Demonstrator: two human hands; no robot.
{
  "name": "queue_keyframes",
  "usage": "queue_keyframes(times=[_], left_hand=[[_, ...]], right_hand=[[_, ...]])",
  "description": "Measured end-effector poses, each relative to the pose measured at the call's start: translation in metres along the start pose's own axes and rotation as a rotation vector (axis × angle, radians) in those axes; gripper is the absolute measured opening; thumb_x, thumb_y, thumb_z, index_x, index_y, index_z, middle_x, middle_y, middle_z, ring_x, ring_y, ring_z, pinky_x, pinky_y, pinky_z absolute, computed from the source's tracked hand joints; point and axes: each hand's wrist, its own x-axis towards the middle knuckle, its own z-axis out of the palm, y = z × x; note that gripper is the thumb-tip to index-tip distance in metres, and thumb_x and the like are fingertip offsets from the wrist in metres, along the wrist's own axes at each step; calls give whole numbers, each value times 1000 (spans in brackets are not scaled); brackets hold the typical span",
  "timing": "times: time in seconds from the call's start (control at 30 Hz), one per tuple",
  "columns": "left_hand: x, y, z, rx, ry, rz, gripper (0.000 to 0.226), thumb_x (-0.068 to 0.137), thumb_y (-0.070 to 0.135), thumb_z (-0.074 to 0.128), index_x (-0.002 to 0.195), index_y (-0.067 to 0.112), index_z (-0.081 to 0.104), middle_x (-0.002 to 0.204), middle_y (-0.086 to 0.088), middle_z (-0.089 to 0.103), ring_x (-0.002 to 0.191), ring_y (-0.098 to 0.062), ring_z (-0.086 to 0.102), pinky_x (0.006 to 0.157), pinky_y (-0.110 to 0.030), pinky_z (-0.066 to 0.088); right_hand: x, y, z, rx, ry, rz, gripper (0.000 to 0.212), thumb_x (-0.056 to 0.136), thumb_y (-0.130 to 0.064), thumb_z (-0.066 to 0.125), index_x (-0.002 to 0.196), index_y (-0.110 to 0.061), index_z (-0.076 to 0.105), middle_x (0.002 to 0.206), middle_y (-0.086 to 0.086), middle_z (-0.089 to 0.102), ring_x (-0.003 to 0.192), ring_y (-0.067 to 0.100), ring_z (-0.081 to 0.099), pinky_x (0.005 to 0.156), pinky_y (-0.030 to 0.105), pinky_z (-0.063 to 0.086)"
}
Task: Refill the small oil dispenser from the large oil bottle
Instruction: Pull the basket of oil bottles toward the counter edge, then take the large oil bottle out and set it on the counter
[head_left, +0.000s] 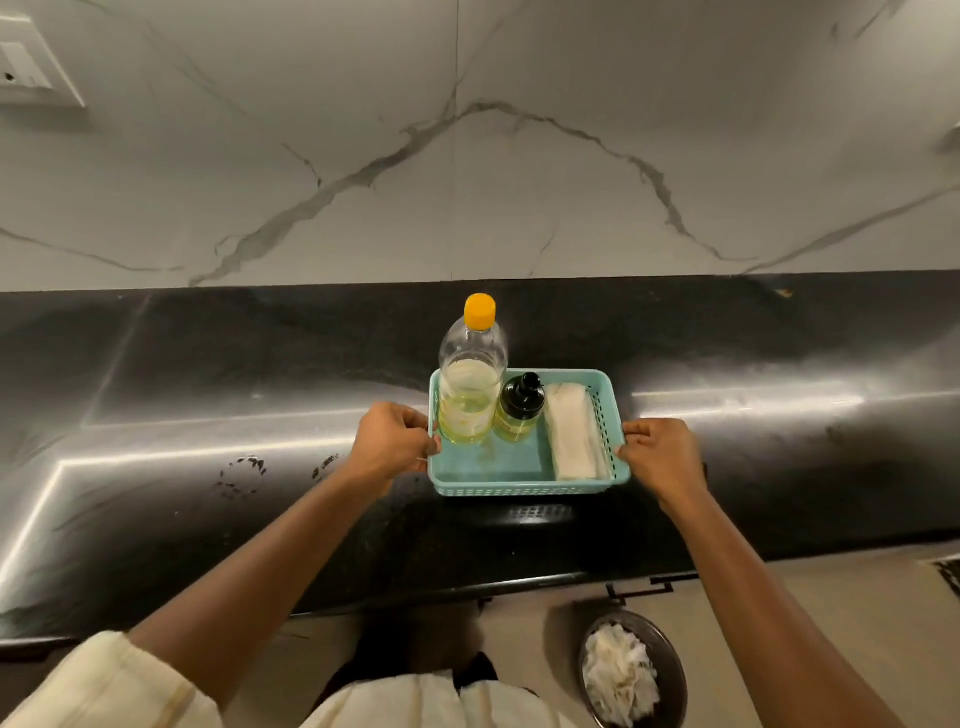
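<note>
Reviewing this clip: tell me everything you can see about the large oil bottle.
The large oil bottle is clear plastic with a round orange-yellow screw cap, still on. It stands upright in the far-left corner of a teal perforated basket on the dark countertop. Pale yellow oil fills roughly the lower half; the upper part looks empty. A small dispenser with a black top stands immediately to its right, possibly touching. Neither hand touches the bottle; the left hand grips the basket rim beside it.
</note>
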Motion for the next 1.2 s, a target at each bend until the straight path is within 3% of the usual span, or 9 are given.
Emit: queue_keyframes(times=[0.33, 0.4, 0.47, 0.53, 0.63, 0.73, 0.87, 1.0, 1.2], left_hand=[[-8, -16, 7, 2, 7, -56, 10, 86, -9, 79, 88, 1, 77, 94, -18, 82, 86, -31, 82, 76, -46, 69], [-9, -14, 4, 6, -27, -54, 13, 86, -7, 82, 95, 0, 76, 99, -18, 82, 86, -29, 82, 78, -47, 69], [-9, -13, -1, 81, -35, -7, 40, 81, 4, 91, 116, 0, 72, 110, -13, 79, 90, -26, 80, 77, -41, 68], [-7, -12, -10, 182, 11, 111, 84, 73, 24, 100, 145, 13, 59, 131, -3, 68, 108, -25, 74, 83, -36, 61], [-4, 3, -20, 96, -6, 277, 107, 68, 37, 101, 159, 31, 46, 146, 6, 55, 131, -19, 58, 102, -37, 53], [1, 21, -25, 32, -100, 335, 104, 70, 31, 101, 159, 30, 47, 156, 4, 55, 140, -14, 53, 113, -38, 46], [-3, 36, -19, 51, -155, 431, 66, 76, 21, 97, 135, 28, 68, 127, 13, 76, 115, 5, 71, 106, -33, 53], [-15, 36, -22, -31, -118, 498, 70, 76, 23, 98, 139, 18, 69, 128, 4, 79, 120, -10, 74, 109, -45, 58], [-47, 57, -67, -160, -46, 635, 62, 83, 3, 89, 140, 6, 65, 124, -4, 79, 113, -17, 78, 93, -32, 64]], right_hand=[[-8, 8, 3, -55, -40, -11, 29, 95, -6, 77, 123, -8, 75, 119, 11, 79, 88, 13, 76, 62, 20, 62], [-11, 7, 2, -69, -54, -18, 33, 95, -8, 77, 127, -9, 73, 123, 12, 78, 95, 18, 79, 69, 27, 66], [-15, 1, -1, -136, -59, -54, 44, 95, -10, 77, 138, -10, 67, 133, 14, 73, 110, 24, 76, 88, 42, 66], [-21, -10, -3, -228, 10, -160, 62, 94, -15, 78, 152, -13, 55, 149, 13, 62, 130, 29, 65, 107, 49, 55], [-27, -47, -4, -197, 83, -409, 64, 96, -20, 76, 155, -19, 51, 157, 4, 54, 145, 25, 50, 120, 41, 37], [-28, -94, 12, -161, -97, -587, 70, 93, -28, 78, 157, -26, 49, 155, -3, 57, 141, 16, 54, 119, 41, 43], [-27, -129, 46, -235, -250, -630, 75, 87, -39, 81, 153, -36, 47, 137, -8, 69, 117, 17, 67, 101, 44, 56], [-35, -144, 50, -235, -189, -624, 68, 81, -48, 86, 141, -31, 59, 123, -7, 76, 118, 21, 68, 108, 48, 52], [-65, -216, 17, -284, -189, -787, 78, 77, -58, 86, 146, -37, 57, 124, -14, 77, 111, 10, 73, 97, 39, 60]])
